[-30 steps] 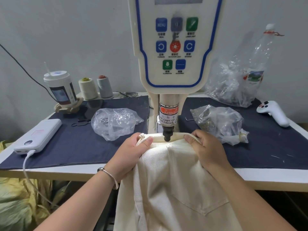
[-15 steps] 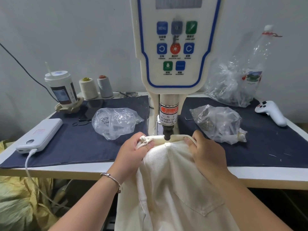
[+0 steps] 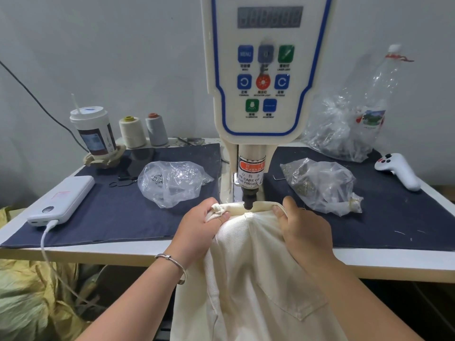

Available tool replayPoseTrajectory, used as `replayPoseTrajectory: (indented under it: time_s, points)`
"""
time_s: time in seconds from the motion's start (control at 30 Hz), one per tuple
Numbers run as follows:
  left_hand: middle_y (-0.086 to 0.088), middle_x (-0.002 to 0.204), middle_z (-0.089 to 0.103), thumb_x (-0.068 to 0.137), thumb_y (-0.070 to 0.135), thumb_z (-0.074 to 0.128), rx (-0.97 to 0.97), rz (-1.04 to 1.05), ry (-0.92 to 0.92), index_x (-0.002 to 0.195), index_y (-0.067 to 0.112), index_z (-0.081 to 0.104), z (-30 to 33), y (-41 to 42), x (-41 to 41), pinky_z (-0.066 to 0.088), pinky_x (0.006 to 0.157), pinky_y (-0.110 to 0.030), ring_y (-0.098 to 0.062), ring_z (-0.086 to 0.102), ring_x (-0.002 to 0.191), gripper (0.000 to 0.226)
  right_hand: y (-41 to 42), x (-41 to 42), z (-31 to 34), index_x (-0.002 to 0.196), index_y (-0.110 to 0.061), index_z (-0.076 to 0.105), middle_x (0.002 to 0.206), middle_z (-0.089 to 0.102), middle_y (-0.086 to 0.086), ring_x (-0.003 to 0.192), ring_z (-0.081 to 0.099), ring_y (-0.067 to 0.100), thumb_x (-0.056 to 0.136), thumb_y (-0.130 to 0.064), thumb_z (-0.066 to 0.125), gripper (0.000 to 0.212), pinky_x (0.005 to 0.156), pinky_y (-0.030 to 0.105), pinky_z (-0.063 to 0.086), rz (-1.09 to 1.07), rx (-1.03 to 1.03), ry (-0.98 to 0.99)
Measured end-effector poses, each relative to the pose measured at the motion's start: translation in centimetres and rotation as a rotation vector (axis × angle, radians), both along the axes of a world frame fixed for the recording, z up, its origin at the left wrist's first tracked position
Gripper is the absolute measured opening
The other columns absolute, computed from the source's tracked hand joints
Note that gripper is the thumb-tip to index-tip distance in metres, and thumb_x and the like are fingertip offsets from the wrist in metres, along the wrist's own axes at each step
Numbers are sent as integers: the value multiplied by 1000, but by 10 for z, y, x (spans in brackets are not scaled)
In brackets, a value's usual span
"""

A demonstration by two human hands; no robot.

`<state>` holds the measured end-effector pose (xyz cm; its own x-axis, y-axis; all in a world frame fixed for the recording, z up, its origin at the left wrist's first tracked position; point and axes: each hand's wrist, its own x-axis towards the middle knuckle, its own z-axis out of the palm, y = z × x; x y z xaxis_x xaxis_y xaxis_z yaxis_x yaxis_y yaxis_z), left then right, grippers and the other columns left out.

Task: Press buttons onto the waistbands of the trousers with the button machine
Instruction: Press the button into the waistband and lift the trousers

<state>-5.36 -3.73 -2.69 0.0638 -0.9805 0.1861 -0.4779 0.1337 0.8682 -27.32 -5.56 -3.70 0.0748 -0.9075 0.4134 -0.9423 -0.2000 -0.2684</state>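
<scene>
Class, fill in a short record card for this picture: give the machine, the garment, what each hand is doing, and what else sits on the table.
machine: button machine, its press head directly over the waistband
garment: cream trousers, waistband stretched flat under the head
left hand: pinches the waistband left of the head
right hand: grips the waistband right of the head
left side of table: power bank, lidded cup, two thread cones, plastic bag
right side of table: two plastic bags, bottle, white controller

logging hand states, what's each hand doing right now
Left hand: closed, gripping the trousers' waistband.
Right hand: closed, gripping the waistband on the other side of the press head.
</scene>
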Motion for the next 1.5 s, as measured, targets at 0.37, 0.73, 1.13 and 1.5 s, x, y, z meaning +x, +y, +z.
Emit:
replayPoseTrajectory:
  time_s: [0.37, 0.73, 1.13, 1.5]
  points:
    - [14, 56, 47, 90, 27, 65, -16, -21, -18, 67, 26, 45, -2, -1, 0, 32, 51, -16, -4, 38, 55, 30, 0, -1, -2, 81, -27, 26, 49, 35, -9, 51, 38, 19, 100, -42, 38, 26, 46, 31, 20, -20, -13, -23]
    - [14, 57, 49, 90, 31, 64, -10, -9, -39, 67, 29, 45, -4, -3, 1, 33, 51, -15, -2, 40, 55, 30, 1, -1, -1, 80, -26, 27, 50, 34, -9, 51, 37, 20, 99, -41, 40, 28, 47, 31, 22, -27, -6, -35]
    - [14, 55, 46, 90, 29, 65, -25, -14, -32, 67, 26, 43, -7, -3, 2, 33, 51, -15, -2, 39, 54, 32, 2, 1, 0, 80, -26, 28, 52, 34, -10, 54, 40, 21, 99, -42, 39, 27, 50, 32, 25, -19, -4, -52]
    - [14, 55, 43, 92, 24, 65, -15, 22, 44, 71, 16, 44, 8, 8, -3, 31, 49, -17, -5, 35, 52, 30, 10, 7, 28, 75, -19, 34, 60, 48, -4, 65, 51, 25, 97, -42, 43, 33, 58, 36, 36, -14, 13, -284]
